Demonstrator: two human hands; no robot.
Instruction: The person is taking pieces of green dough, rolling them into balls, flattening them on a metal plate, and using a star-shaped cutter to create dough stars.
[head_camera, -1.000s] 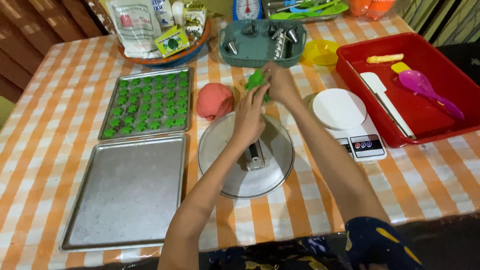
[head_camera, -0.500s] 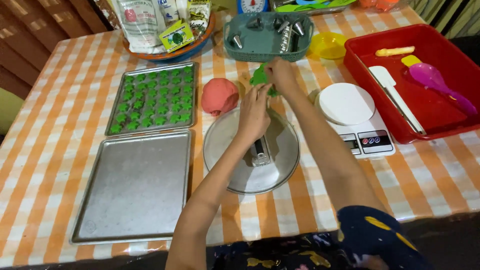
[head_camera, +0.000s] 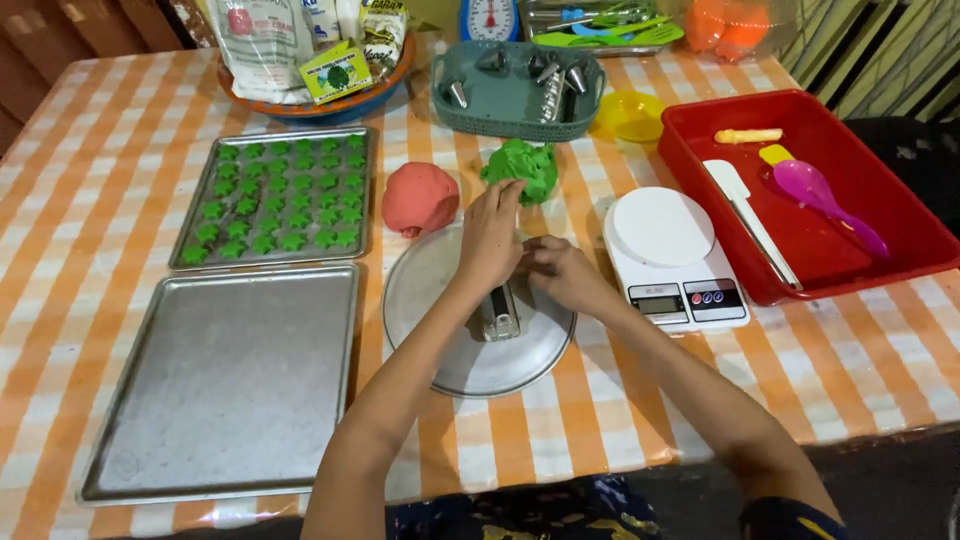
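Left hand (head_camera: 490, 235) and right hand (head_camera: 560, 270) meet over the round metal lid (head_camera: 440, 300), hiding whatever the fingertips pinch. Lid's handle (head_camera: 500, 315) partly covered. Kitchen scale (head_camera: 672, 255) display too small to read. Bowl of packets (head_camera: 310, 50), utensil tray (head_camera: 600, 25) cut off at top edge.

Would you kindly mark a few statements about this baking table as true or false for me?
1. The green dough lies beside the pink dough ball. True.
2. Both baking trays hold green shapes. False: only the far tray does; the near tray is bare.
3. The left hand and right hand meet over the round metal plate. True.
4. The white kitchen scale carries a lump of dough. False: nothing rests on it.
5. A purple spoon lies in the red tray. True.
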